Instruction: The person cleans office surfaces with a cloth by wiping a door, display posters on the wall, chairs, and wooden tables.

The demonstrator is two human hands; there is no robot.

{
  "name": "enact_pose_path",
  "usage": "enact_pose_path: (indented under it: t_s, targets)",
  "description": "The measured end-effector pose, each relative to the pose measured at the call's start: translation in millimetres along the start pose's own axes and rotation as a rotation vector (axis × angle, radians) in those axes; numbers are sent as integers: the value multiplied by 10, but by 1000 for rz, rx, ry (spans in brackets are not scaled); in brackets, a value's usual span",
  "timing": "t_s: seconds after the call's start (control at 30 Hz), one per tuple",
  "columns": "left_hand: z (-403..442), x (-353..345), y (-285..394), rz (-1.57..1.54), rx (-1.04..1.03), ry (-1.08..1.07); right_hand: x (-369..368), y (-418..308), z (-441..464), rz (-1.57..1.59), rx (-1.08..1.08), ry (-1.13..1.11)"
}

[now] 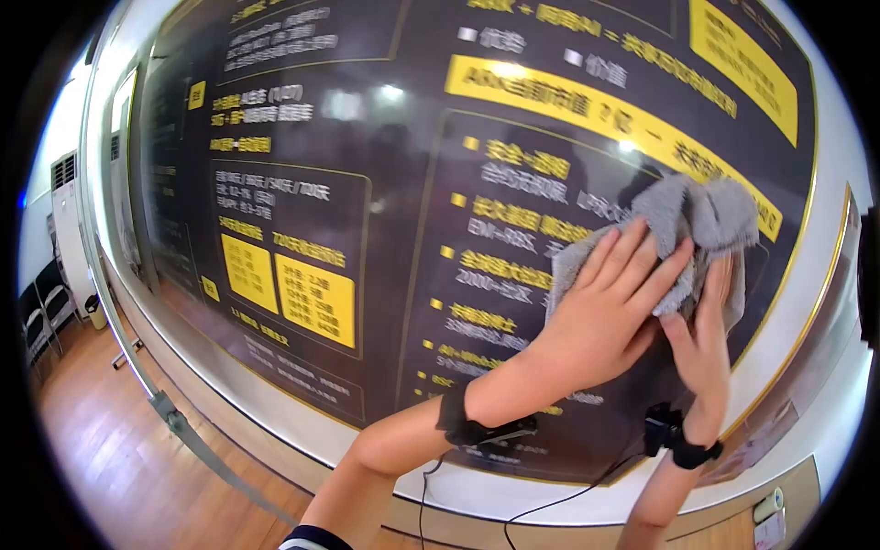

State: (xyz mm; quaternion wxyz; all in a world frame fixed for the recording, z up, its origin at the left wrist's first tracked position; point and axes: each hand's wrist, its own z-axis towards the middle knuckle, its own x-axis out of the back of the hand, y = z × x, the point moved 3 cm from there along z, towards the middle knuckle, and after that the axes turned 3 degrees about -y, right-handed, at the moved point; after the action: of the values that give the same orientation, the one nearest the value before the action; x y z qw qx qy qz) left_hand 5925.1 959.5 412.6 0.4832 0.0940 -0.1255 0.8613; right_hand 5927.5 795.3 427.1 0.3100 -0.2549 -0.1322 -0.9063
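Observation:
A grey cloth point(665, 206) lies bunched and folded against a large dark display board point(394, 220) with white and yellow print. My left hand point(619, 289) rests on the cloth with its fingers stretched out and apart, pressing it to the board. Just to its right, my right hand point(704, 335) has its thumb and fingers around a bunched part of the same cloth. The cloth partly hides the right fingertips. Both wrists wear black straps; a small black device point(662, 429) sits on the right one.
A metal rail point(115, 312) with a grey strap stands along the left. Dark chairs point(46, 307) are at the far left on the wooden floor point(119, 440). Thin black cables point(559, 500) hang below my wrists. A white roll point(768, 504) lies at the lower right.

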Motion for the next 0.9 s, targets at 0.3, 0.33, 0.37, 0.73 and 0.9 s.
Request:
enact_pose_path:
  t_s: [0.3, 0.33, 0.37, 0.73, 0.9]
  targets:
    - [-238, 1393, -860, 334, 170, 136, -421, -1475, 1635, -84, 441, -42]
    - [-303, 1566, -991, 353, 182, 163, -537, -1668, 1776, -83, 484, -22]
    - [-373, 1748, -1105, 415, 188, 172, -662, -1854, 1902, -83, 527, -4]
    - [-1629, 3334, -2142, 883, 542, 226, -2326, -3700, 2652, 108, 724, 8]
    - [-1818, 3705, -2448, 891, 525, 291, -2809, -4047, 2676, 178, 723, 91]
